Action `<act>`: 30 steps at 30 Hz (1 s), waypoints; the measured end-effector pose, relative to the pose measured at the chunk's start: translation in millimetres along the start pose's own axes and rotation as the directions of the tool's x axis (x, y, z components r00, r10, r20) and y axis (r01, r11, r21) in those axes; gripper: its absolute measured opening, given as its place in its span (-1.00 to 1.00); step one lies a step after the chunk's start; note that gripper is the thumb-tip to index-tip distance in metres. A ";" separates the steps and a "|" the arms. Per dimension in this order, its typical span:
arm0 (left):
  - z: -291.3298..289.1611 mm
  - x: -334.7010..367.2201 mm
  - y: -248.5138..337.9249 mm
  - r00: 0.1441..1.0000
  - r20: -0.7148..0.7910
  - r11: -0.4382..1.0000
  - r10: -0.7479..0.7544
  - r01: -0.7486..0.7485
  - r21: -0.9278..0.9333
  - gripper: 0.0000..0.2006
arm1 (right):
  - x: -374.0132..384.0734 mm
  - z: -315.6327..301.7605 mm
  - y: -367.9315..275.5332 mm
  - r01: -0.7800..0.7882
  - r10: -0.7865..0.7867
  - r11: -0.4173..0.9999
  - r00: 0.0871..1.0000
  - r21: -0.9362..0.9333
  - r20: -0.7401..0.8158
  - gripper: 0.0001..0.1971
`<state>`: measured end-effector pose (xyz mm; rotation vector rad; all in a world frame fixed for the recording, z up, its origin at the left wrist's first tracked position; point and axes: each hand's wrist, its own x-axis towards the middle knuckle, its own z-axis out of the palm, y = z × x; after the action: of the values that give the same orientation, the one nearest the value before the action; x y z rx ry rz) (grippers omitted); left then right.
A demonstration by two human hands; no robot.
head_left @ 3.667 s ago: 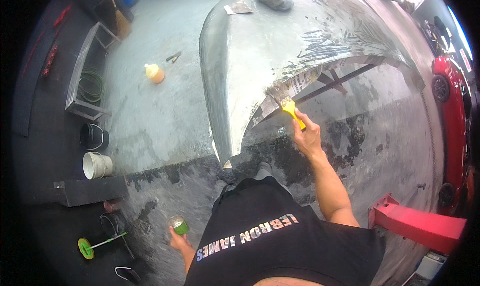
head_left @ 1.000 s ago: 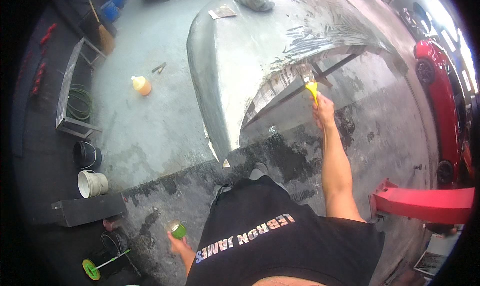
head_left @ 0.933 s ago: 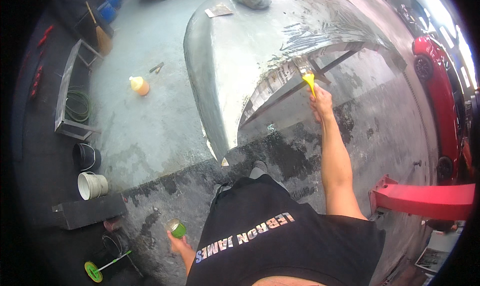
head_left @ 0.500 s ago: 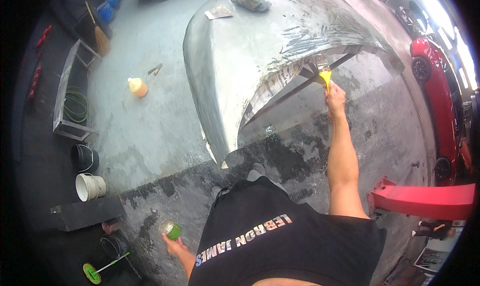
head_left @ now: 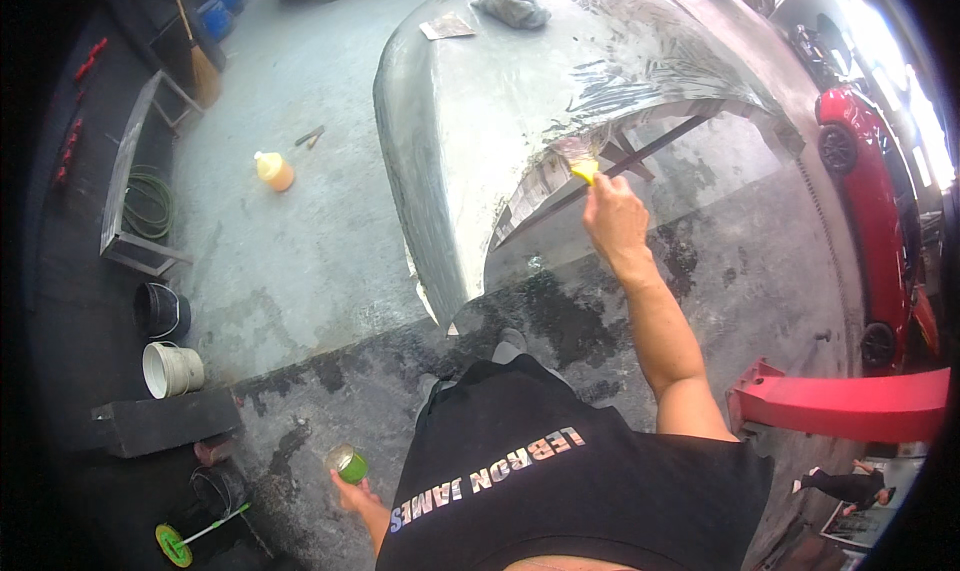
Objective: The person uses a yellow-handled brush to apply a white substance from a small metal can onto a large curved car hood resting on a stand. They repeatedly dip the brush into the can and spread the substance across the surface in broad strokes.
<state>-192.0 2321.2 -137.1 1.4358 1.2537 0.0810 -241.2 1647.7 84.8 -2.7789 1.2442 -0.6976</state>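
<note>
A large curved grey-white body panel [head_left: 470, 91], like a mould or car bumper, stands before me with wet dark streaks across its upper right. My right hand [head_left: 615, 216] grips a paintbrush [head_left: 585, 168] by its yellow handle. The bristles touch the panel's inward-curving edge. At lower left my left hand [head_left: 352, 491] is wrapped round a small green can [head_left: 352, 466], held out beside my body. Its top looks pale and open; what is inside cannot be made out. On the panel lie a grey crumpled cloth [head_left: 512, 7] and a small flat sheet [head_left: 447, 26].
An orange-filled bottle [head_left: 274, 171] and small tools [head_left: 312, 136] are on the floor to the left. Beyond are a metal frame [head_left: 140, 171], a black bucket [head_left: 162, 311] and a white bucket [head_left: 172, 369]. A red beam [head_left: 840, 401] and red car [head_left: 870, 221] are at right.
My right hand has moved the brush left and slightly down along the panel's edge. My left hand keeps hold of the can. At lower right, another person has shifted.
</note>
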 end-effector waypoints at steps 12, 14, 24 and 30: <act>-11.0 23.3 -10.9 0.998 0.060 1.000 -0.021 0.021 -0.003 -0.23 | 39.6 -23.7 25.4 -0.116 0.117 0.991 0.993 -0.061 0.004 -0.79; -12.6 24.2 -11.8 0.998 0.050 0.999 -0.030 0.031 -0.023 -0.24 | 37.5 -19.4 22.8 -0.079 0.082 0.994 0.996 -0.070 0.040 -0.80; -20.4 49.2 -10.8 0.994 -0.077 0.997 -0.076 0.073 -0.035 -0.33 | 66.7 -125.7 -24.5 0.009 0.047 0.987 0.942 0.163 -0.332 -0.66; -29.4 69.8 -22.5 0.983 -0.079 0.985 -0.169 0.166 -0.042 -0.31 | 79.0 -147.1 -23.2 0.161 0.174 0.881 0.764 0.445 -0.622 -0.74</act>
<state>-195.9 2384.2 -184.6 1.3028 1.4293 0.0479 -238.4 1631.1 252.6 -2.1608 0.9314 -1.8011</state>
